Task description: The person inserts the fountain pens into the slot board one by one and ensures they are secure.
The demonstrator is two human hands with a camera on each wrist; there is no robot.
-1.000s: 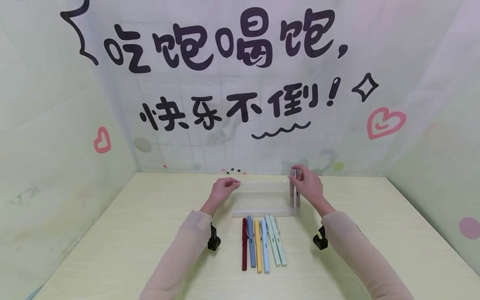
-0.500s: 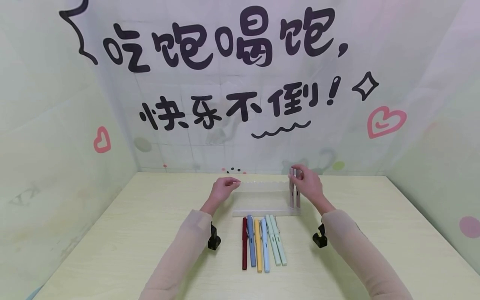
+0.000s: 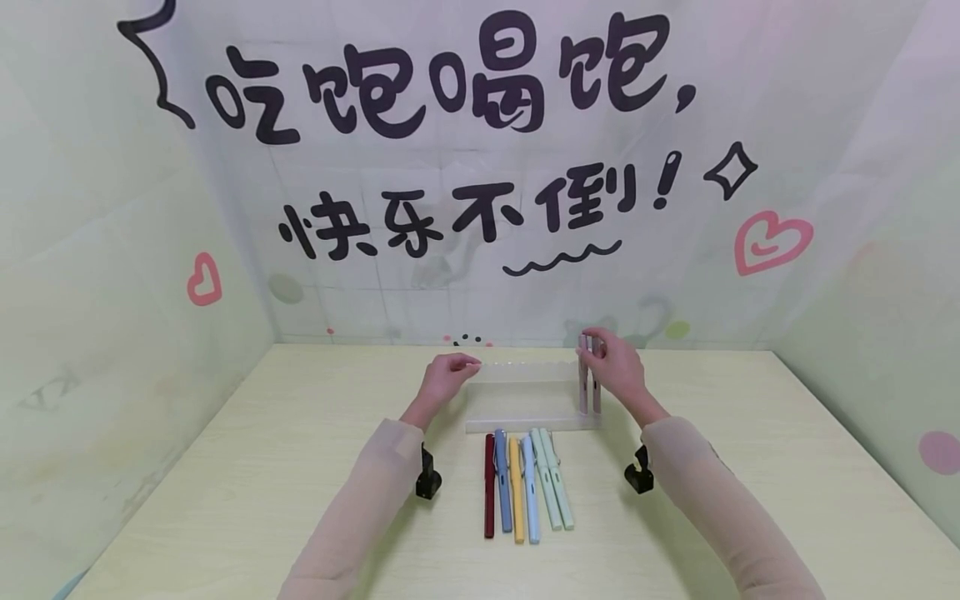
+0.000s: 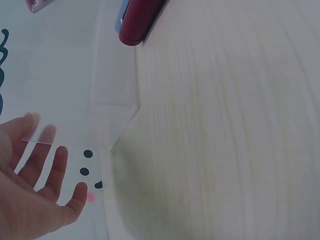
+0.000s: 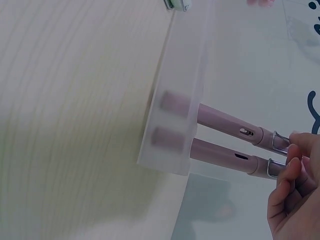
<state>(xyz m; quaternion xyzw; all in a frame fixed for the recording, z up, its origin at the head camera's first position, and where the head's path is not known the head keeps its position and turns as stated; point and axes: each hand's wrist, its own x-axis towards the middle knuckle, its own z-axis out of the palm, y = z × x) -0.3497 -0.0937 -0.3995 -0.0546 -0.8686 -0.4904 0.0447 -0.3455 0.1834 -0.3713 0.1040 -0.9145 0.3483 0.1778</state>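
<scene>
A clear pen display stand with a notched top edge stands on the table. My left hand pinches its upper left edge; in the left wrist view, thumb and index finger lie on opposite sides of the clear panel. Two light pink pens stand upright at the stand's right end, their lower ends behind its frosted front ledge. At their clipped caps is my right hand, its fingers pinching the left pink pen. The other pink pen is beside it, touching or very near the fingers.
In front of the stand lie a dark red pen, a blue pen, a yellow pen, a light blue pen and two mint green pens. A printed backdrop rises behind the table.
</scene>
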